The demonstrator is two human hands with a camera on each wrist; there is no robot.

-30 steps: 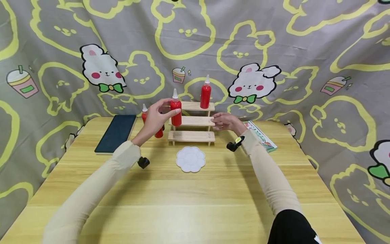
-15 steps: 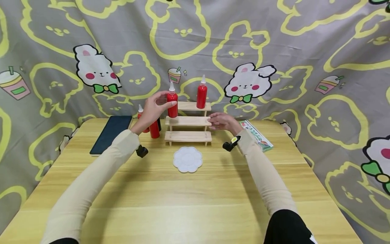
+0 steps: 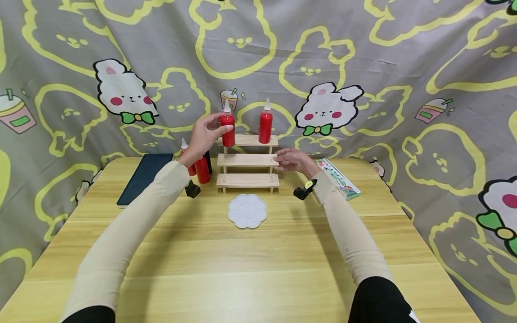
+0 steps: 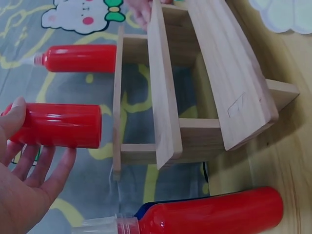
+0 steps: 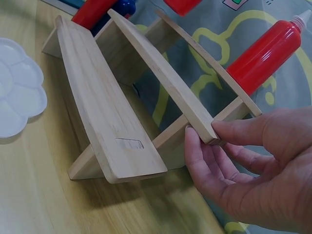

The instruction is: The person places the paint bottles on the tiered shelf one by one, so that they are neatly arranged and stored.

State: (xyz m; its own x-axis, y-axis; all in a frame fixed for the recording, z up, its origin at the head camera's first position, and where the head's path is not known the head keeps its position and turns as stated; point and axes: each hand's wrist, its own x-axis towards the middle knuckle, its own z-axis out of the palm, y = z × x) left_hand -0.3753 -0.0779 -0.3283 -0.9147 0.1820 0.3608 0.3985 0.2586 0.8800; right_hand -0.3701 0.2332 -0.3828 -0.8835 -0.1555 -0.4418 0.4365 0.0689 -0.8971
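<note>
In the head view my left hand point(image 3: 203, 137) holds a red squeeze bottle point(image 3: 228, 139) with a white pointed nozzle, upright at the left end of the top shelf point(image 3: 250, 140). The left wrist view shows fingers and thumb round this bottle point(image 4: 61, 126), its base a small gap from the shelf. A matching red bottle point(image 3: 265, 128) stands at that shelf's right end. My right hand point(image 3: 295, 161) pinches the right end of the wooden rack's middle shelf point(image 3: 246, 160); thumb and fingers show on its edge in the right wrist view. The lowest shelf point(image 5: 97, 92) carries nothing.
Left of the rack stand more red bottles point(image 3: 203, 170) and a dark blue one point(image 4: 141, 209), partly hidden by my left arm. A white flower-shaped palette point(image 3: 247, 211) lies in front. A dark board point(image 3: 141, 177) is at left, an illustrated box point(image 3: 341, 181) at right. A patterned curtain point(image 3: 169, 40) hangs behind.
My left hand has raised the red bottle from in front of the middle shelf up to the top shelf's left end. The right hand keeps its hold on the rack; the view has shifted slightly.
</note>
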